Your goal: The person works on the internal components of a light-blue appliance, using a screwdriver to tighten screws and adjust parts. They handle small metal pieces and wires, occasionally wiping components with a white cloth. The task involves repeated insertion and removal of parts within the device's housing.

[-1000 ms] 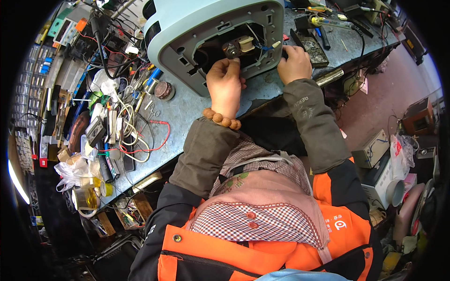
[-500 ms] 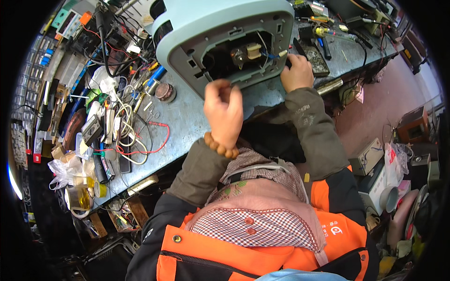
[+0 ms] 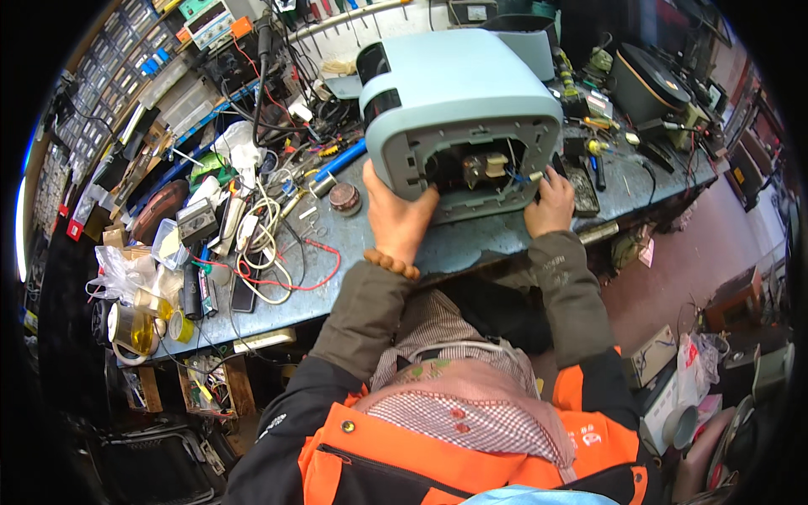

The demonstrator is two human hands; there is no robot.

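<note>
A pale blue, rounded appliance housing (image 3: 471,71) rests on the workbench, its grey underside frame (image 3: 412,160) turned toward me. Through the large cut-out in that frame, a small metal part with a cream piece on it (image 3: 484,166) shows in the dark interior, with wires near it. My left hand (image 3: 399,217) grips the housing's lower left corner, the thumb at the edge of the opening and the fingers along the outer side. At the lower right corner, my right hand (image 3: 551,204) holds the frame's edge, its fingertips beside a small white connector on blue wire (image 3: 536,177).
A round tin (image 3: 344,199), a blue tube (image 3: 342,158), red test lead (image 3: 332,263) and tangled white cable (image 3: 252,244) lie left of the housing. A shallow metal tray (image 3: 582,190) and screwdrivers sit to the right. The bench's front edge (image 3: 471,263) runs below my hands.
My left hand has come down onto the housing's lower left corner and taken hold. The view has tilted up, showing more of the housing's top and the wall. My right hand stays at the right corner.
</note>
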